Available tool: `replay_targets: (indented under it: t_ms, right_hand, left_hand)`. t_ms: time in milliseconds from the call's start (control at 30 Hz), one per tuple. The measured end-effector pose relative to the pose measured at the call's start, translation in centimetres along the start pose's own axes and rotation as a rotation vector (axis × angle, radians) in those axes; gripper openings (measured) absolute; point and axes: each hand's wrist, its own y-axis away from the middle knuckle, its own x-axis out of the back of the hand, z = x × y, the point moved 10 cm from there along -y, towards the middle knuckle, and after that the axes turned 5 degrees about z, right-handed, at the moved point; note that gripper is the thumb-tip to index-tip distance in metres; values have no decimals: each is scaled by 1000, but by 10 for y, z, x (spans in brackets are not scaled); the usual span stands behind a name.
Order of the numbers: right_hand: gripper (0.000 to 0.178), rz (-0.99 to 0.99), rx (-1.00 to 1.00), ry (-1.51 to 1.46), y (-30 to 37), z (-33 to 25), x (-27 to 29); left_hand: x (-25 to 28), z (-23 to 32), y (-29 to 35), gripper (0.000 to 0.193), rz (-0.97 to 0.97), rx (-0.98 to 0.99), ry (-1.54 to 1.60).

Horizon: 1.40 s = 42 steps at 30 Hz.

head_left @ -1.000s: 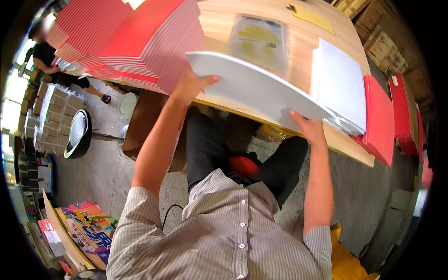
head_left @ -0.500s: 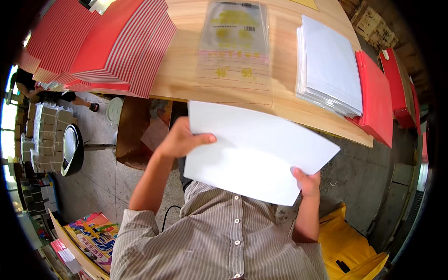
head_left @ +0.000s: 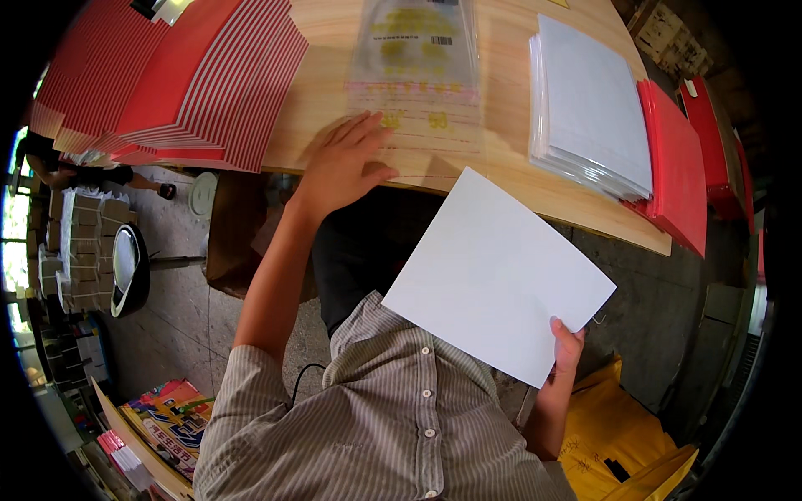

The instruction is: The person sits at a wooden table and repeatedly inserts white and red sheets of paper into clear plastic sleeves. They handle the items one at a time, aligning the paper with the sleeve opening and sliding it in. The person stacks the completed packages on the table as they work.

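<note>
My right hand (head_left: 568, 349) grips a white sheet or thin white booklet (head_left: 497, 280) by its lower right side, thumb on top. The white piece hangs tilted over my lap, in front of the table edge. Reaching over the table's front edge, my left hand (head_left: 344, 159) is open with its fingers spread. Its fingertips are at the lower left of a clear plastic bag (head_left: 418, 63) with yellow and pink print, which lies flat on the table. Whether they touch the bag, I cannot tell.
Tall stacks of red booklets (head_left: 180, 75) stand on the wooden table (head_left: 501, 179) at left. White items in clear sleeves (head_left: 589, 108) are piled at right, beside red folders (head_left: 675, 159). A cardboard box (head_left: 230, 234), a stool (head_left: 128, 269) and a yellow bag (head_left: 614, 426) surround me. Another person (head_left: 83, 171) is at far left.
My left hand has let go of the white piece and moved up onto the table by the plastic bag. The right hand still holds the white piece, now turned more diagonally.
</note>
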Motion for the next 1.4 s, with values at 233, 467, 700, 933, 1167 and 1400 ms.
replay_targets:
  t_ms: [233,467,700,933,1167,1400]
  right_hand:
    - [69,100,-32,-49,15,10,9]
    - [67,78,-97,-40,13,9,-20]
    - [61,18,-112,4,5,23,-28]
    - [64,18,-125,33,11,24,-29]
    - [64,14,-123,23,13,20,-39]
    - [60,17,-128,15,15,16,-48]
  left_hand:
    - [-16,-2,15,37,-67,-11,43]
    - [-15,1,9,27,-21,-6,46]
    - [-19,6,6,21,-24,-81,-50]
    - [-17,21,2,24,-48,-163,-132]
    - [-19,17,2,16,17,-181,-167]
    - [-15,36,2,6,-19,-138,-110]
